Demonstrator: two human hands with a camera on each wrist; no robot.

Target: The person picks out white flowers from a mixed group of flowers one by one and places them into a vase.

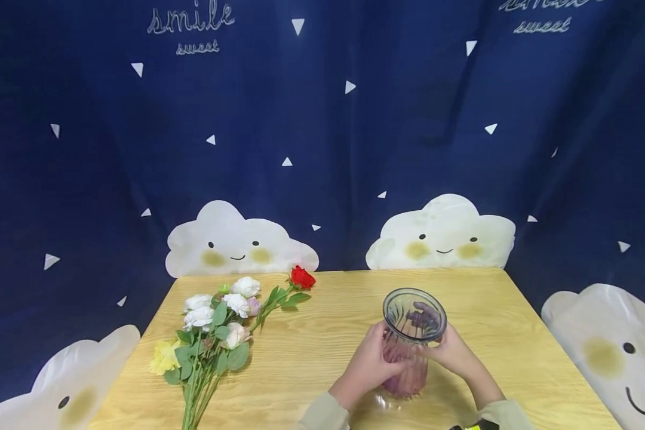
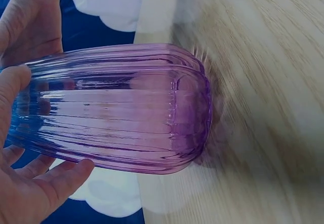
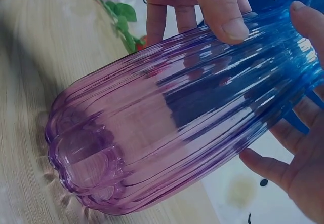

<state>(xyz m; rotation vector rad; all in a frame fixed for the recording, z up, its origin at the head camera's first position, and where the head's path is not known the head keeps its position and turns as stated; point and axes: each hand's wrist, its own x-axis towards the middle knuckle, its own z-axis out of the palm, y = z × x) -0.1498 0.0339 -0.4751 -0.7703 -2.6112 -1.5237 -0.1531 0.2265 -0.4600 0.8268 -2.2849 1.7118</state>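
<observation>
Curtain (image 1: pixel 328 119) in navy, printed with smiling white clouds, fills the upper frame in front of you, and below it the wooden table (image 1: pixel 344 328) spreads across the lower middle. At left of the frame lies your bunch of flowers (image 1: pixel 221 331), stems pointing to the bottom edge and blooms toward the top. Right of lower centre you have the ribbed glass vase (image 1: pixel 405 382), bluish at the rim and pink-purple below; it stands nearly upright, mouth up, its long axis running from bottom to top with a slight lean right at the rim. In your left wrist view that axis lies nearly level, base to the right; in your right wrist view it slants, base at lower left. You cannot quite tell whether the base touches the table. Your left hand (image 1: pixel 372 357) and right hand (image 1: pixel 451 352) grip the vase's sides. A red rose (image 1: pixel 303 277) points toward upper centre.
</observation>
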